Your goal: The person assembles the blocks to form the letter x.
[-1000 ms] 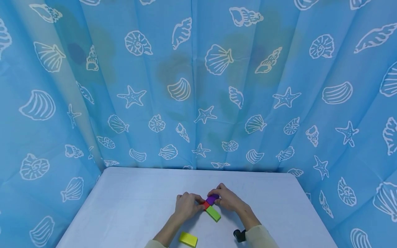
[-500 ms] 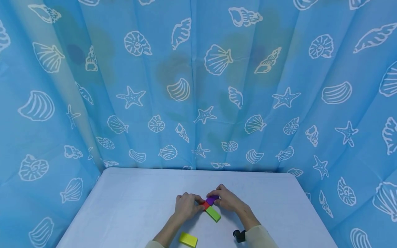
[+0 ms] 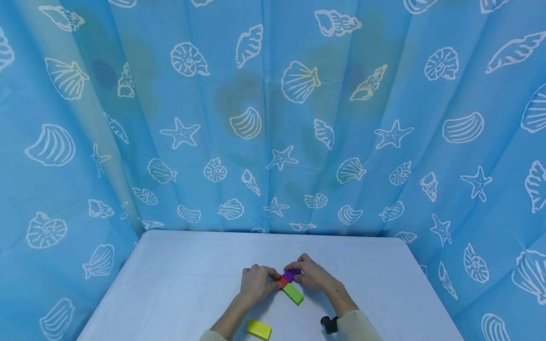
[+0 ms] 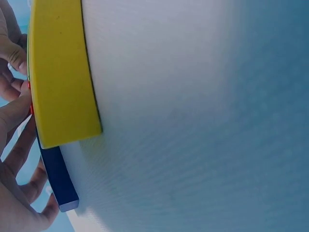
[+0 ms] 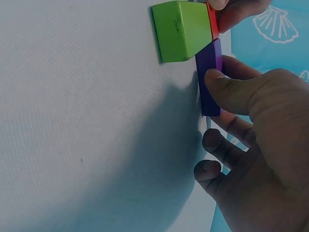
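My left hand [image 3: 256,284] pinches a red block [image 3: 283,282] between thumb and index finger. Just beyond it, my right hand [image 3: 314,273] grips a purple block [image 3: 292,274], thumb on its near side and fingers behind, as the right wrist view shows. The purple block's end meets the red one. A green block [image 3: 293,294] lies against the red block and slants toward the front right. In the left wrist view a dark blue block [image 4: 59,179] sticks out beside the left hand's fingers; the left hand hides it from the head view.
A yellow block [image 3: 259,329] lies near the front, beside the left forearm. Some black object [image 3: 329,324] sits partly behind the right sleeve. The white-covered table [image 3: 192,270] ends at a blue curtain [image 3: 264,142] with shell prints on the back and sides.
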Demonstrator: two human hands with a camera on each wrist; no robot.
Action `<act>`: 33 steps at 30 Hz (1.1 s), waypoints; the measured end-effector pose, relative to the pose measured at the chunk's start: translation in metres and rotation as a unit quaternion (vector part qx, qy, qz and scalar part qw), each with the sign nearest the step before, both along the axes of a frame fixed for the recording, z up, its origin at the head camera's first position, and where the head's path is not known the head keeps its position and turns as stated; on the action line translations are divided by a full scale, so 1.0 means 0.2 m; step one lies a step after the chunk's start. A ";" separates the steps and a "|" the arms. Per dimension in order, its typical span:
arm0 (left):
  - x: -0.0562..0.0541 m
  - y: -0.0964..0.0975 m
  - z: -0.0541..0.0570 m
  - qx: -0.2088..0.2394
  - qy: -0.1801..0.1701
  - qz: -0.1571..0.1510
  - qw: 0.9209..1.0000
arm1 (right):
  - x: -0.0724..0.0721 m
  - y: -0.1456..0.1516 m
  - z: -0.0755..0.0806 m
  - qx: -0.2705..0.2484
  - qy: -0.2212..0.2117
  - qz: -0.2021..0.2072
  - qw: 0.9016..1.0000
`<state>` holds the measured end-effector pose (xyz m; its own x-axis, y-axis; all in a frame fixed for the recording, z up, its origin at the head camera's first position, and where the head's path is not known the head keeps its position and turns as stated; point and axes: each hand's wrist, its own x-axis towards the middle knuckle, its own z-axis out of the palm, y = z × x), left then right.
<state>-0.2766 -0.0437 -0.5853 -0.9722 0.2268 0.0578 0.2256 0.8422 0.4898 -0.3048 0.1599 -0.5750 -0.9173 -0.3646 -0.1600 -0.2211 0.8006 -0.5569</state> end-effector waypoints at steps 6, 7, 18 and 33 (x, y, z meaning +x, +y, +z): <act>0.00 0.00 0.00 -0.002 0.005 -0.002 1.000 | 0.00 0.01 0.00 0.000 -0.001 0.003 1.000; 0.00 0.00 0.00 -0.003 0.006 -0.002 1.000 | 0.00 0.01 0.00 0.000 0.001 0.006 1.000; 0.01 0.01 0.01 0.002 0.011 -0.003 1.000 | 0.01 0.03 0.02 -0.001 0.016 -0.002 1.000; 0.01 0.00 0.00 -0.002 0.005 -0.009 1.000 | 0.07 0.03 0.02 -0.002 0.011 0.032 0.999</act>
<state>-0.2747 -0.0438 -0.5845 -0.9674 0.2440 0.0673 0.2456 0.8402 0.4836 -0.2911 0.1661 -0.5705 -0.8953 -0.4234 -0.1385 -0.2840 0.7821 -0.5547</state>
